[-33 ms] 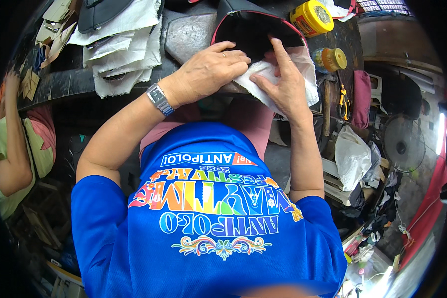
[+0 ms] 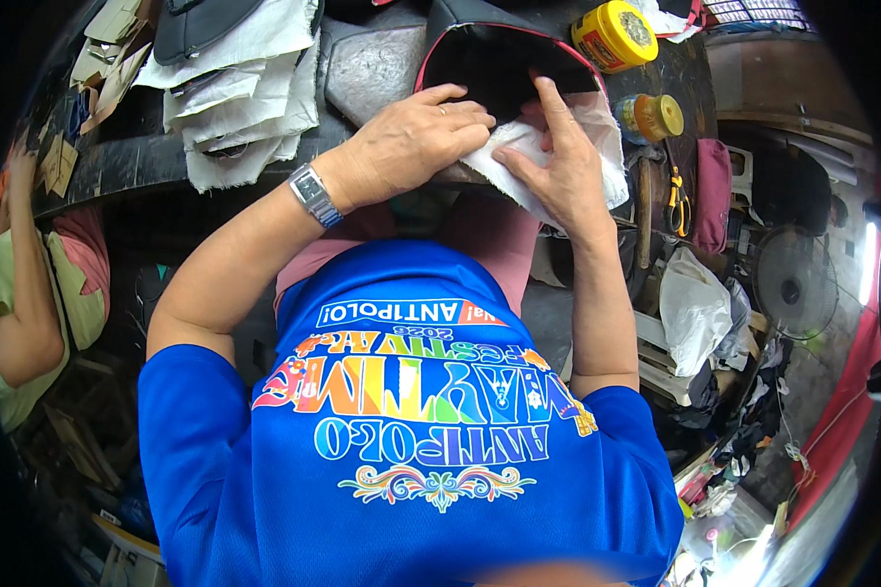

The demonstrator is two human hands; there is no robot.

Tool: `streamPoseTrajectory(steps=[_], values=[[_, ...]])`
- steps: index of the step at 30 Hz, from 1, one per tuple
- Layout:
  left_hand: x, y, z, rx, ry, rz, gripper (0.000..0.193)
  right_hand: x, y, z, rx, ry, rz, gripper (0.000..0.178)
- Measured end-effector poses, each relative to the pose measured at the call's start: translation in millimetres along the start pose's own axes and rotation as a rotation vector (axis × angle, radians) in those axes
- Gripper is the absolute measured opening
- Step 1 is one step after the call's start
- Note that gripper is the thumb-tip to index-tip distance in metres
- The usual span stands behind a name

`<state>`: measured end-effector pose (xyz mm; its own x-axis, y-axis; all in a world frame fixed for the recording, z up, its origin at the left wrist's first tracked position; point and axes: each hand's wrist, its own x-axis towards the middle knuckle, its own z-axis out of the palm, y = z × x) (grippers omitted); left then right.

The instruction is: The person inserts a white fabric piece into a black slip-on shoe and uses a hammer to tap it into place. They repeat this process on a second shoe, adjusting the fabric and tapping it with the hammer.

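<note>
A black piece with red edging [image 2: 507, 54] lies at the table's near edge, its curved opening toward me. White cloth [image 2: 597, 132] with a frayed edge spreads from the right part of that opening. My left hand [image 2: 406, 147], with a ring and a wristwatch, is closed at the opening's near left side, fingers curled over the piece. On the white cloth, my right hand [image 2: 566, 166] has its thumb pressed down and its index finger stretched into the dark opening. Its other fingers are mostly hidden by the cloth and hand.
Left lies a stack of white-backed pieces [image 2: 240, 108], beside a grey stone slab [image 2: 377, 73]. Right are a yellow tub [image 2: 614, 37], a yellow-lidded jar [image 2: 653, 117], a wooden handle [image 2: 644, 215] and yellow-handled scissors [image 2: 677, 205]. Another person [image 2: 29, 313] sits far left.
</note>
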<state>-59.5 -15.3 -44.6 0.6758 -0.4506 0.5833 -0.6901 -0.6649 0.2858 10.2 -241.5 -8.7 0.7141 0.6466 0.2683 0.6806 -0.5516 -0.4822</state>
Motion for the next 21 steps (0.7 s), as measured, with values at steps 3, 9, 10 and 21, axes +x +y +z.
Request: streamPoseTrajectory(steps=[3,9,10,21], values=[[-1.7,-2.8,1.3,-0.018,-0.038,0.018,0.02,-1.4,-0.6,0.0,-0.018,-0.009,-0.005,0.097],[-8.1,-3.7,-2.7,-0.011,-0.226,0.045,0.04,-2.4,-1.8,-0.9,-0.057,-0.027,0.005,0.094],[-10.6,-1.2,-4.4,-0.021,-0.228,0.05,0.046,-2.8,-1.8,-0.8,-0.048,-0.025,0.001,0.094],[-14.0,20.3,-9.4,-0.033,-0.27,-0.021,0.076,-37.4,9.7,3.7,-0.182,0.014,-0.168,0.074]])
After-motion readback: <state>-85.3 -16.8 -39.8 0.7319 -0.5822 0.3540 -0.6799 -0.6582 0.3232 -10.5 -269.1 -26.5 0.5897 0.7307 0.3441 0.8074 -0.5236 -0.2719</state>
